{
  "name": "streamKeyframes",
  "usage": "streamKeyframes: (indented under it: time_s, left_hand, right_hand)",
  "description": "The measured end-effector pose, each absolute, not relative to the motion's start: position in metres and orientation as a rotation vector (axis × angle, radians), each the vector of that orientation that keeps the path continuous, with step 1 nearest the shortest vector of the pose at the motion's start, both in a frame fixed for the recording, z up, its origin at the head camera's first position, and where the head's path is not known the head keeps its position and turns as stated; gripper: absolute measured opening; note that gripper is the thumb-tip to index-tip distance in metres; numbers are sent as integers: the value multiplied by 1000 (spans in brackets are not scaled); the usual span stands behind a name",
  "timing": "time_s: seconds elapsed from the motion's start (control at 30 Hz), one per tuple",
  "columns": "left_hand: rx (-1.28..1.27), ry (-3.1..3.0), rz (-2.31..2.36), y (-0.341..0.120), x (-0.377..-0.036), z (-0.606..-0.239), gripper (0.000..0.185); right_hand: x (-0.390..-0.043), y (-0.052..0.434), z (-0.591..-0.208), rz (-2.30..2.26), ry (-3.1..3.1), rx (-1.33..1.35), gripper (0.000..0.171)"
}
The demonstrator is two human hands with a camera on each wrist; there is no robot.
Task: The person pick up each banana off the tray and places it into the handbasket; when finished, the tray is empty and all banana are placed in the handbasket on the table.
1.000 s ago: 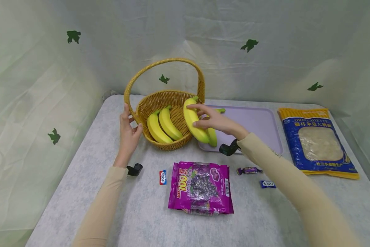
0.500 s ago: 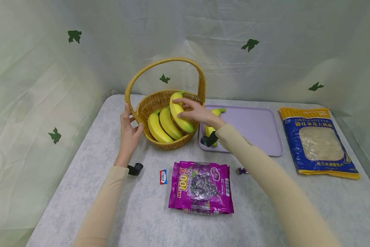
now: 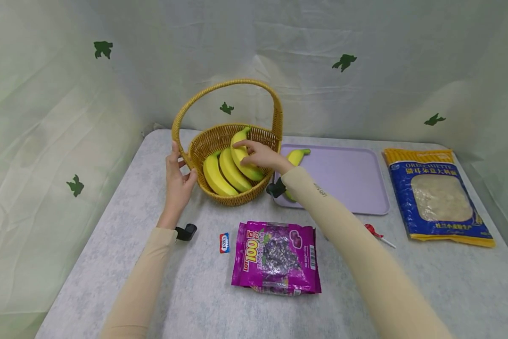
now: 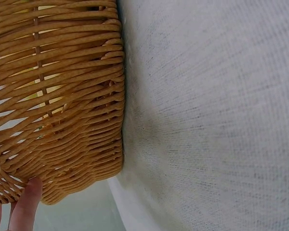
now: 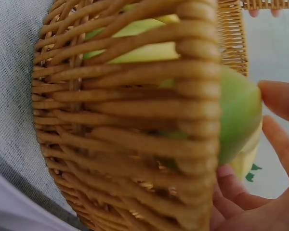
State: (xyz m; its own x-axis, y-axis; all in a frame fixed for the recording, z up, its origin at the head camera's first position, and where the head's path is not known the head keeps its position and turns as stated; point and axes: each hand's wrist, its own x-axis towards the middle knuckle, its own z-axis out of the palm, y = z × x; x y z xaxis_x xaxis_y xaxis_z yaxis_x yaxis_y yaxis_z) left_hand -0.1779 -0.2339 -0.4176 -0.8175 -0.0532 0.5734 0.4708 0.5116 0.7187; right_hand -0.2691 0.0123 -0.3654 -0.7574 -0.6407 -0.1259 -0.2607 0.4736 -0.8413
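Observation:
A wicker basket [image 3: 254,192] with a tall hoop handle stands at the back of the table. My left hand [image 3: 178,186] holds its left side where the handle meets the rim, and a fingertip touches the weave [image 4: 82,120] in the left wrist view. Two yellow bananas [image 3: 217,176] lie side by side inside. With thumb and fingers, my right hand [image 3: 262,155] grips a third banana [image 3: 240,137] at the right of those two, within the basket. Its green end [image 5: 238,115] shows above the rim in the right wrist view. Part of this banana is hidden behind my fingers.
Right of the basket is a lilac tray [image 3: 347,179] with another banana [image 3: 297,156], partly covered by my sleeve. A purple candy bag [image 3: 276,259], a small wrapped candy [image 3: 224,243], a red lollipop [image 3: 372,230] and a pasta bag [image 3: 440,195] lie around the table.
My right hand has carried the banana leftward from above the tray's edge and lowered it into the basket beside the other two. The left hand stays in place. The lollipop has come into sight.

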Motion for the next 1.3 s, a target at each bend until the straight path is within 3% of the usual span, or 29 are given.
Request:
streamKeyframes:
  time_s: [0.9,1.3]
  left_hand:
    - [-331,-2222,-1290,-232,-176,-418,96]
    - [-340,-2202,-1300,-231,-176,-417,97]
  right_hand:
    - [-269,-4,-379,-737,2497,-796,54]
    - [-269,17,-369,-1232,2360,-678,45]
